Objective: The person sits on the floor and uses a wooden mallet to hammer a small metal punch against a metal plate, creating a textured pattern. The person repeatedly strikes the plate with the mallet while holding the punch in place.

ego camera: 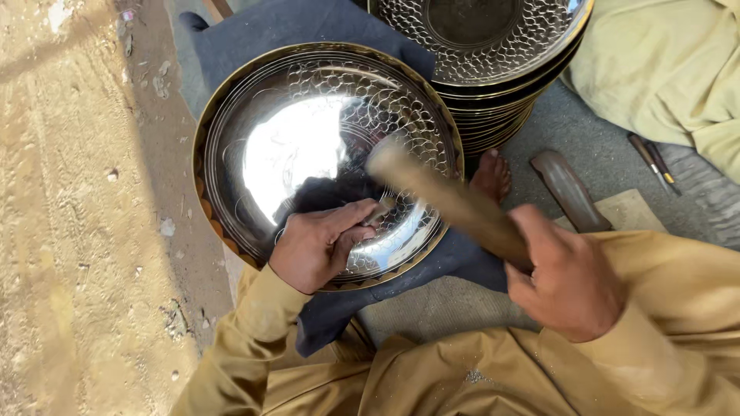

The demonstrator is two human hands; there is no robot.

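A large round metal tray (308, 146), polished bright and chased with a scale pattern towards its rim, is seen left of centre in the frame; it is tilted and rests on a dark blue cloth (308, 27) that shows above and below it. The left hand (320, 246) is laid on the lower part of the tray's face, its fingers curled shut about a small metal tool (379, 213) whose tip is pressed to the surface; the tool is mostly hidden by the fingers. The right hand (566, 281), at the lower right, is clamped on a wooden mallet (443, 196), which is blurred and reaches up and left over the tray to just above the small tool. The two hands are held apart. A stack of like trays (482, 46) is seen at the upper centre, just beside the first tray; a bare foot (491, 176) shows below that stack. A dark flat tool (569, 189) lies on a board (628, 209) at the right; sandy ground (77, 192) fills the left of the frame.
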